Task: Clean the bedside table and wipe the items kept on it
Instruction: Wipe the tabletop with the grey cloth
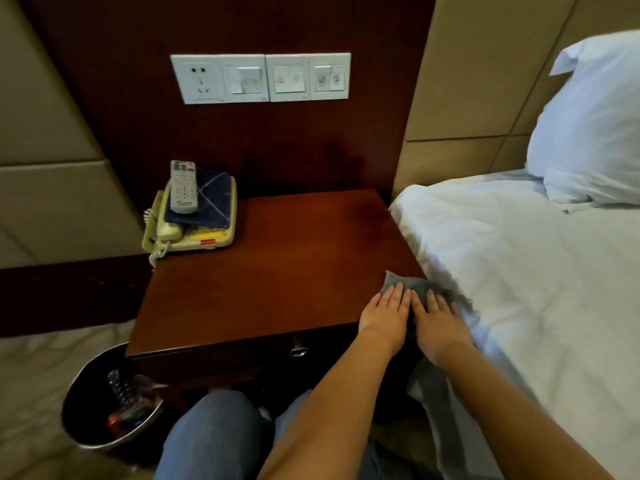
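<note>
The dark wooden bedside table [263,271] fills the middle of the view. A grey cloth [412,287] lies at its front right corner, by the bed. My left hand [384,315] and my right hand [438,320] press flat on the cloth side by side, fingers stretched out. At the back left corner sits a cream telephone [194,233]. A dark blue folder [211,202] rests on the phone, and a grey remote control [183,187] lies on top of the folder.
A bed with white sheets [519,271] and a pillow [588,133] touches the table's right side. A metal waste bin [104,410] with rubbish stands at the table's front left. A panel of switches and a socket [259,77] is on the wall. My knees are below the drawer.
</note>
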The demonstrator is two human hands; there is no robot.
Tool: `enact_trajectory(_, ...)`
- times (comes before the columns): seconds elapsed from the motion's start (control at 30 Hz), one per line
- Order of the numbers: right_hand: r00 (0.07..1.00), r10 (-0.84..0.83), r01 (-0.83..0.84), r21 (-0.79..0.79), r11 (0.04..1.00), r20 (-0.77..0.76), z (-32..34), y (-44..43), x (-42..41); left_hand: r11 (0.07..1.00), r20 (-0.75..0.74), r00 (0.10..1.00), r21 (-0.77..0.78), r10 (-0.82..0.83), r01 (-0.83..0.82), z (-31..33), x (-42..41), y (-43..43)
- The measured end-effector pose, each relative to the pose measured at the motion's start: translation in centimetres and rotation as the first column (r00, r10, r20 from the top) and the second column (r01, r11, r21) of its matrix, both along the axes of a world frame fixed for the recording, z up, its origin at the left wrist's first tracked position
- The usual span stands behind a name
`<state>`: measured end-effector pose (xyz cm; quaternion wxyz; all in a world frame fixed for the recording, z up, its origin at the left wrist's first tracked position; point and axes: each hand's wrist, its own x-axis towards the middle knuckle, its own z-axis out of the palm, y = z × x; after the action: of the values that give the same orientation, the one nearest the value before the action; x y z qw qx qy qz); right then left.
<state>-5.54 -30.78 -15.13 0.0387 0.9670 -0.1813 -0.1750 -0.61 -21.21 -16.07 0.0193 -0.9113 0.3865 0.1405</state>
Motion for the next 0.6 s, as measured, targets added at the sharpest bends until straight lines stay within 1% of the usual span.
enact_trajectory(0.23,0.979,0.206,-0.206,-0.012,0.978,-0.004,-0.2,5.9,1.8,0.999,0.018,1.000,0.048,-0.002,0.001,-0.2,2.1,9.1)
enact_trajectory(0.43,0.952,0.306,-0.306,-0.017,0.952,-0.004,0.1,11.8,2.8,0.998,0.033,0.999,0.050,0.025,-0.026,-0.4,3.0,16.1)
enact_trajectory(0.6,0.914,0.406,-0.405,-0.033,0.914,0.015,0.1,18.3,3.9,0.996,0.053,0.996,0.048,0.072,-0.075,-0.1,3.2,23.4)
